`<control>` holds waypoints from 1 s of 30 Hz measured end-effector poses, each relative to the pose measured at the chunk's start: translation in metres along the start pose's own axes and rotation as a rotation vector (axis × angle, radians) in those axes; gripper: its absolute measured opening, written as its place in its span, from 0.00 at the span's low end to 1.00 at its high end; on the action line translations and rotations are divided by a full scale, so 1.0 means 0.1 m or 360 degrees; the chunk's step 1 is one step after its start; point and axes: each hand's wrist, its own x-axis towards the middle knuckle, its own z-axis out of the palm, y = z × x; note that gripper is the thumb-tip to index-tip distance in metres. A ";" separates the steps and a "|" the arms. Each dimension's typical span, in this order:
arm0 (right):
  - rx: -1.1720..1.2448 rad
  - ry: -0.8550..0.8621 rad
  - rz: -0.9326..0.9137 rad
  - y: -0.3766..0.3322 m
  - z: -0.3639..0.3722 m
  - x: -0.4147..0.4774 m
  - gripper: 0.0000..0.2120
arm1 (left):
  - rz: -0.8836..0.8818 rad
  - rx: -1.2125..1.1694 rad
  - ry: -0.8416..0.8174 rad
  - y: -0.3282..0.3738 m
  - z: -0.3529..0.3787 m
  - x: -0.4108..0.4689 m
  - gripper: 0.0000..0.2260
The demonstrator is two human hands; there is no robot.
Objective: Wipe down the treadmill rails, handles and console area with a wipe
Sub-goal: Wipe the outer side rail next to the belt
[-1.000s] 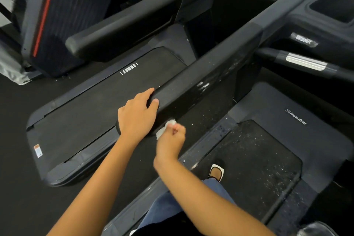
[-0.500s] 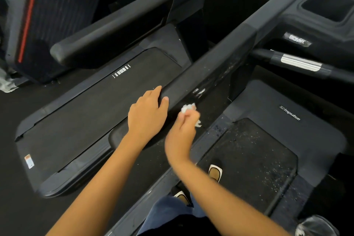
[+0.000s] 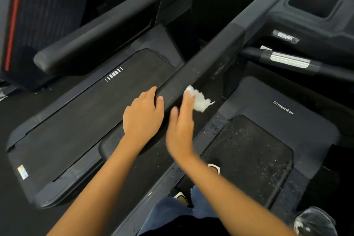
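I stand on a black treadmill whose left side rail (image 3: 208, 63) runs from the near end up to the console (image 3: 314, 19). My left hand (image 3: 143, 115) rests over the rail's near part, fingers draped on its outer edge and thumb on top. My right hand (image 3: 181, 122) presses a crumpled white wipe (image 3: 199, 100) against the rail's inner face, just beyond the left hand. White smears mark the rail further up. A front handle with a silver pulse sensor (image 3: 289, 60) crosses below the console.
A second treadmill (image 3: 92, 101) with its own black rail (image 3: 107, 27) stands close on the left. The dusty belt (image 3: 249, 159) of my treadmill, my shoes and blue trousers are below. A clear plastic item (image 3: 314, 222) sits at the bottom right.
My right hand slid the wipe up along the rail's inner face, away from the rail's end. The fingers spread flatter. My left hand also shifted a little up the rail.
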 end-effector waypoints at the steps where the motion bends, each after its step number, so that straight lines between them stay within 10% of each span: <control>1: -0.0023 -0.0169 -0.0126 0.00 0.04 -0.27 0.27 | 0.0001 0.0004 -0.0005 0.00 0.00 0.00 0.20; 4: -0.0196 -0.0394 -0.0367 0.06 -0.03 -0.39 0.28 | -0.0005 0.0011 0.0005 0.00 0.01 -0.02 0.20; 12: -0.0218 0.0057 -0.0017 -0.02 -0.01 0.47 0.28 | -0.0046 -0.0010 0.0000 0.15 0.06 0.10 0.18; 18: -0.0100 -0.0351 -0.0241 0.09 0.09 -0.42 0.32 | -0.0008 -0.0073 -0.0022 0.25 0.11 0.29 0.13; 25: -0.0076 0.0107 0.0145 -0.13 -0.19 0.91 0.28 | -0.0020 -0.0071 -0.0018 0.30 0.10 0.31 0.16; 30: 0.0071 -0.0150 -0.0088 -0.07 0.06 -0.05 0.29 | -0.0090 -0.0125 -0.0070 0.39 0.08 0.39 0.15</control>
